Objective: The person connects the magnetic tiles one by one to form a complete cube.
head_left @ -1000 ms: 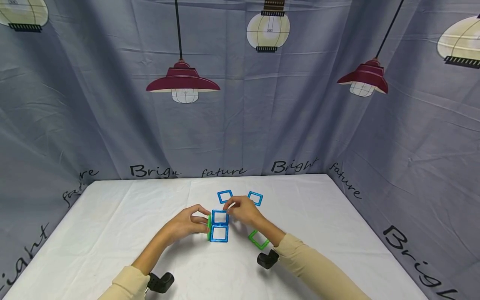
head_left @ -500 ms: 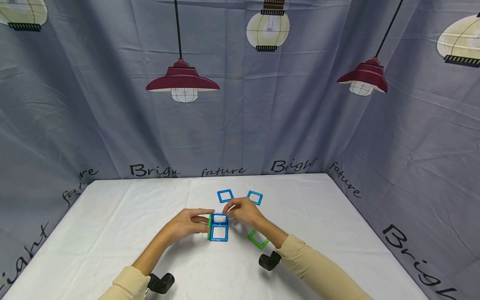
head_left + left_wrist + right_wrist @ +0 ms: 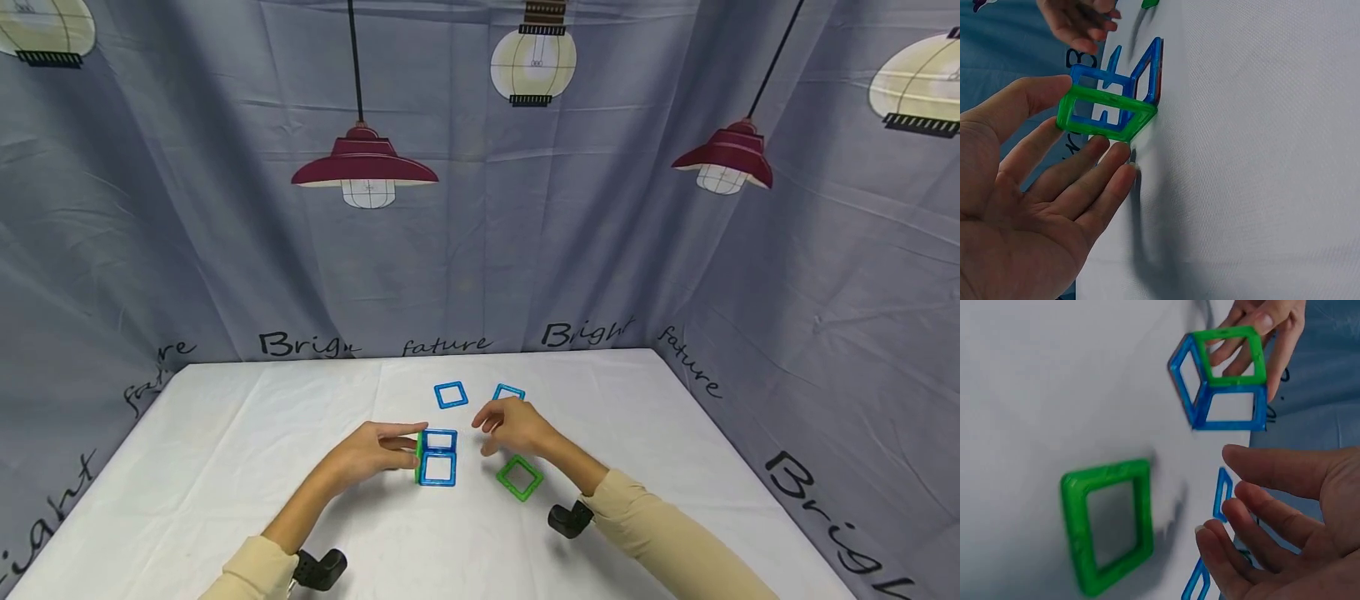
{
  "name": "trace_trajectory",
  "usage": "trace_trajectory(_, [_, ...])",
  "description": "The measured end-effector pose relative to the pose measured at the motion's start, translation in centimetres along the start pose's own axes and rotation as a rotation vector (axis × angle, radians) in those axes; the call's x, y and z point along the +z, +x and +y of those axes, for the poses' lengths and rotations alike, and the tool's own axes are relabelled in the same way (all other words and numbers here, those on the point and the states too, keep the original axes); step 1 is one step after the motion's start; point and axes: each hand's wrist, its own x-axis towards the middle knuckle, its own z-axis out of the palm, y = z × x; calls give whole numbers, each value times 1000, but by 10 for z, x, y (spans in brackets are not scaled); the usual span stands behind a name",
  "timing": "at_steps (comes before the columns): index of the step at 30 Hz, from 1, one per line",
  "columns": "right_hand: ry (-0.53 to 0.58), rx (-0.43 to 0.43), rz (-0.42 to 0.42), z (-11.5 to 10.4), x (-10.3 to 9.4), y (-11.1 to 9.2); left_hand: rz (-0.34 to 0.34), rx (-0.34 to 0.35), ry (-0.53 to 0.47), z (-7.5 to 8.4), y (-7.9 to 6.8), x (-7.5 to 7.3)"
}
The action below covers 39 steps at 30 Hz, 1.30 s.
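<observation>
My left hand (image 3: 371, 447) holds a small structure of square magnetic tiles, thumb and fingers at the edges of its upright green tile (image 3: 1107, 99). Two blue tiles join the green one: a front blue tile (image 3: 438, 483) lies low on the table, and a rear blue tile (image 3: 441, 432) stands up behind it, meeting the green tile at a corner. To the right of the structure, my right hand (image 3: 517, 425) hovers with fingers loosely bent and nothing in them. A loose green tile (image 3: 520, 497) lies flat just in front of that hand.
Two loose blue tiles lie farther back: the left blue tile (image 3: 451, 406) and the right blue tile (image 3: 511, 387), partly covered by the right hand. A white cloth covers the table (image 3: 262, 433). A printed grey-blue curtain (image 3: 465, 275) rises behind and on both sides.
The rear blue tile has tilted and now looks shorter in the head view. My right hand has let go of it and moved right. The left hand has stayed with its index finger straighter.
</observation>
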Motion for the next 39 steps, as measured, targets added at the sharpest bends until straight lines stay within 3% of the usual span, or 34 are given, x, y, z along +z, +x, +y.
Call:
trace_trajectory(8, [-110, 41, -124, 23, -17, -21, -8, -4, 2, -2, 1, -2])
trace_trajectory(15, [-168, -19, -178, 33, -22, -37, -8, 3, -18, -3, 2, -3])
trace_trajectory(25, [-225, -117, -150, 47, -12, -37, -20, 12, -15, -4, 3, -3])
trace_trajectory(39, [-268, -135, -53, 31, 14, -28, -26, 21, -33, -3, 1, -2])
